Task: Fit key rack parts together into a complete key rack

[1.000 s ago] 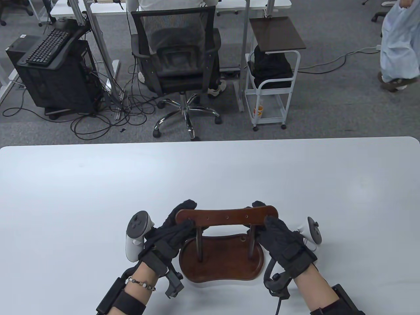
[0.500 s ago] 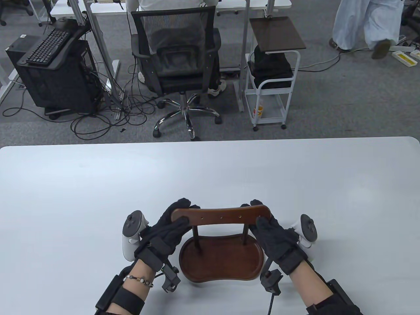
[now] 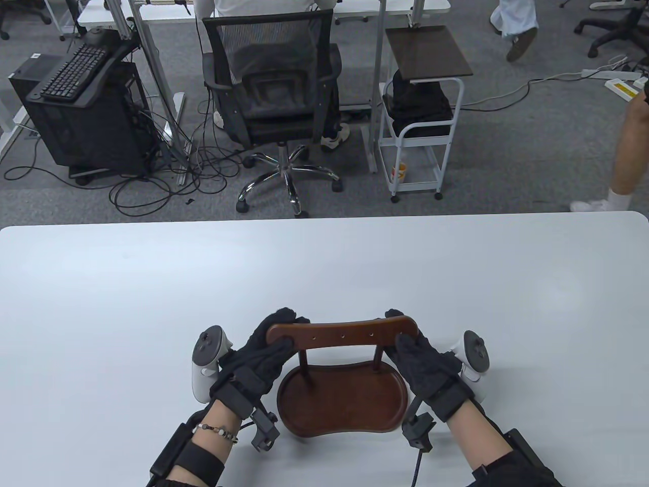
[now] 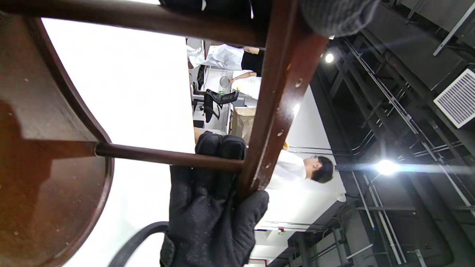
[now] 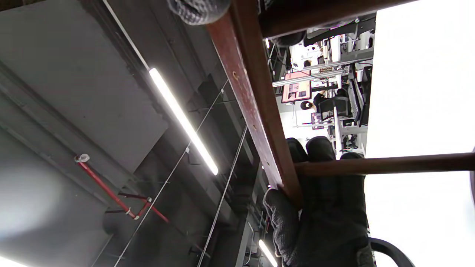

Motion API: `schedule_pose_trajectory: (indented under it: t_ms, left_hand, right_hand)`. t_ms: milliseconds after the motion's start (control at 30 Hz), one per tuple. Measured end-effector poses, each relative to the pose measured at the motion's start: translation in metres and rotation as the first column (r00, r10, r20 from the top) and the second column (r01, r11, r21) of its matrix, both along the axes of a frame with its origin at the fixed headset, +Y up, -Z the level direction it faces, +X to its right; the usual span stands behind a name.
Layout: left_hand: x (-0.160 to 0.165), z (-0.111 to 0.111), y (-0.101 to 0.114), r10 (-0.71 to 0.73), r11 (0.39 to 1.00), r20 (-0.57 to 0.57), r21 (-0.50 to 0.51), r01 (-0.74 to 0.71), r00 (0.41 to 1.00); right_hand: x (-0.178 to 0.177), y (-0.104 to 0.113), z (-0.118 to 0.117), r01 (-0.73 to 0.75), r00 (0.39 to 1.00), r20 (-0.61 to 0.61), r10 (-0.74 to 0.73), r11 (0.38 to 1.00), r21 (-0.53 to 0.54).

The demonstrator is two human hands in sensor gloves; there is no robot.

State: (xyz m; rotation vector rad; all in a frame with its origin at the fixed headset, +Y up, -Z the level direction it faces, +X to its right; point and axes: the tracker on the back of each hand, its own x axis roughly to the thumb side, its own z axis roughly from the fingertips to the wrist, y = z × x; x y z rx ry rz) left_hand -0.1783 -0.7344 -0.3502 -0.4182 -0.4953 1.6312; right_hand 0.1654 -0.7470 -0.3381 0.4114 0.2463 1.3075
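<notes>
White and wide, the counter (image 3: 152, 284) is carrying the work near its close edge, with office floor lying beyond its far edge. On it, the left hand (image 3: 261, 350) is gripping the left end of the crossbar (image 3: 342, 335), fingers curling over the far side and thumb pressing on the near face. The right hand (image 3: 421, 355) is gripping the opposite end in the same manner, fingers wrapping behind and thumb lying on top. Between the two hands the crossbar is stretching level, showing a row of small holes along its face. Below it, two thin posts, the left post (image 3: 304, 362) and the right post (image 3: 377, 357), are running down from the crossbar into the base tray (image 3: 342, 406). That kidney-shaped wooden tray is sitting flat on the counter, between the two wrists and just nearer the person than the crossbar. In the left wrist view, the gloved right hand (image 4: 211, 207) is showing at the far end of the bar, beside the post joint. Past the hands, across the floor, a black office chair (image 3: 271, 91) is standing, and a white cart (image 3: 421, 127) is standing beyond the right hand.
</notes>
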Motion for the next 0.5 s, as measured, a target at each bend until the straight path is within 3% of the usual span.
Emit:
schedule_pose_trajectory:
  t_ms: [500]
  left_hand:
    - [0.0007,-0.0062,-0.0039,0.007,1.0,0.008,-0.011,-0.007,1.0]
  right_hand:
    - [-0.002,-0.0034,-0.002,0.01,1.0,0.029,-0.01,1.0,-0.007]
